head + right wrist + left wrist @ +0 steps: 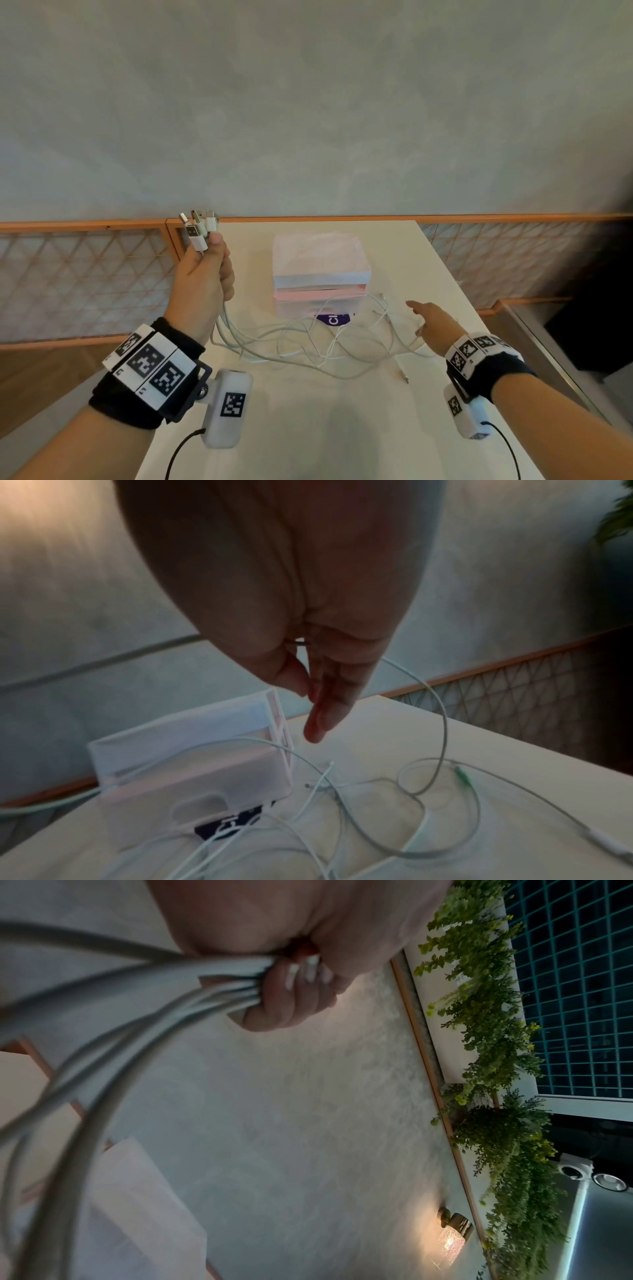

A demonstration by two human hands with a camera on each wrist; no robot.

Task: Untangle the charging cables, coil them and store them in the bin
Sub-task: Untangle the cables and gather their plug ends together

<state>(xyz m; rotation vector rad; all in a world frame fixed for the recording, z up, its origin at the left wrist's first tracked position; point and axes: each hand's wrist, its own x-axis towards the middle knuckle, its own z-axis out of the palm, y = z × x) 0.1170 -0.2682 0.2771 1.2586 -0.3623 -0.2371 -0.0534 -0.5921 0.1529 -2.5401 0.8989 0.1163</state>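
White charging cables (308,346) are gathered at one end in the left hand (202,274), which is raised above the left edge of the white table (308,428) with its fingers (291,1007) curled tight round the bundle; several USB plugs (198,228) stick up above the fist. From the underside of that hand the cords drop to the tabletop and spread rightward in loose, overlapping loops that lie in front of the bin (320,274), a pale translucent plastic box standing near the middle of the table toward the far edge, its front resting over a dark blue sticker (334,319). Some loops run right up against the bin's front wall, but none of the cable is inside it. Further right, the right hand (433,317) hovers low over the tangle with its fingers extended and held loosely together, pointing toward the bin; a strand arcs out from behind the palm in the right wrist view, and whether the hand has hold of it cannot be told. A loose cable end with a small connector (405,378) lies on the table nearer the person, beside that hand.
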